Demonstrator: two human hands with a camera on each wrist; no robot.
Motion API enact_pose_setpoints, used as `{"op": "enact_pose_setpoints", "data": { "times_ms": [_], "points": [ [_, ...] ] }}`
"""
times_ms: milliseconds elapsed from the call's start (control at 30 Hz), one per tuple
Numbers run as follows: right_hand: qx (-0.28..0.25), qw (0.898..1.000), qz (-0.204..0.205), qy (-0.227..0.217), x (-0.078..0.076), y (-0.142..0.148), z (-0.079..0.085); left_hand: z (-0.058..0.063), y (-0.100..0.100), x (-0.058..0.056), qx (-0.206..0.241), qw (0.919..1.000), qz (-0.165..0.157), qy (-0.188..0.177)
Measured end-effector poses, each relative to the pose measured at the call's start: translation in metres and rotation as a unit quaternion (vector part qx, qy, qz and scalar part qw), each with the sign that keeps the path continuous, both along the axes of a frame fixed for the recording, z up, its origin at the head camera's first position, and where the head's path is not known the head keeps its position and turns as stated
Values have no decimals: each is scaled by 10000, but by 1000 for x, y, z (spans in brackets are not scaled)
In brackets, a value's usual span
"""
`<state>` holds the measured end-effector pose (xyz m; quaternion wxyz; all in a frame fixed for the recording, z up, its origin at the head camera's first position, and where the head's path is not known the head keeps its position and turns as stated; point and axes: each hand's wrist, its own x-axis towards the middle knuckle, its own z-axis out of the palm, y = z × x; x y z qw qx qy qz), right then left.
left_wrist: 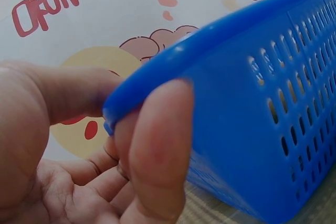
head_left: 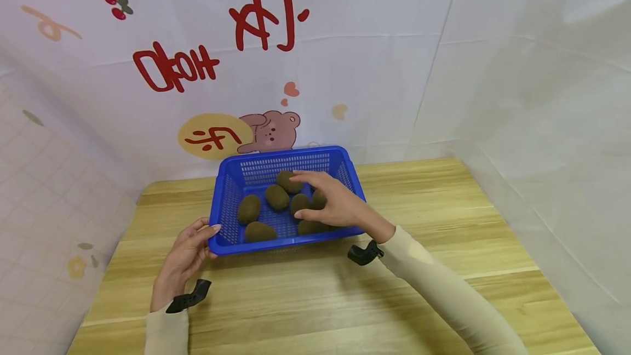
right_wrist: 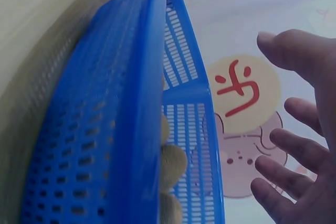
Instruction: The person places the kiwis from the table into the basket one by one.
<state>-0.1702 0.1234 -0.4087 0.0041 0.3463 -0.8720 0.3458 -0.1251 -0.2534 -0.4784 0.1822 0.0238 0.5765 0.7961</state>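
A blue plastic basket (head_left: 291, 242) with slotted walls stands on the wooden table, holding several brown kiwifruits (head_left: 277, 198). At its front left corner my left hand (head_left: 183, 253) pinches the rim between thumb and fingers; the left wrist view shows the basket rim (left_wrist: 173, 59) in that grip. My right hand (head_left: 335, 201) hovers over the right half of the basket, fingers spread, with nothing held. It partly hides the kiwifruits beneath. From the right wrist view, the right hand (right_wrist: 299, 145) is above the rim, and some kiwifruits (right_wrist: 172, 166) show inside the basket.
The light wood table (head_left: 305, 300) extends in front of the basket and to both sides. Behind it hangs a white sheet (head_left: 374, 81) with red lettering and a cartoon bear (head_left: 276, 131). More pale sheeting (head_left: 557, 152) closes off the right side.
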Motion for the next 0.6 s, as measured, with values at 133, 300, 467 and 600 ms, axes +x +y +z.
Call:
{"op": "enact_pose_setpoints", "data": {
  "times_ms": [133,300,467,600],
  "points": [
    [3,10000,-76,60,-2,9,-1,0,-2,0,-193,9998,19,17],
    [-110,9991,-309,254,-4,30,-5,1,-4,-1,-819,9964,102,169],
    [-99,9979,-591,255,-7,53,-5,7,-10,-4,-2230,9715,478,650],
    [83,9959,-859,274,-8,73,-9,13,-16,-8,-3270,9362,566,1156]
  ]
}}
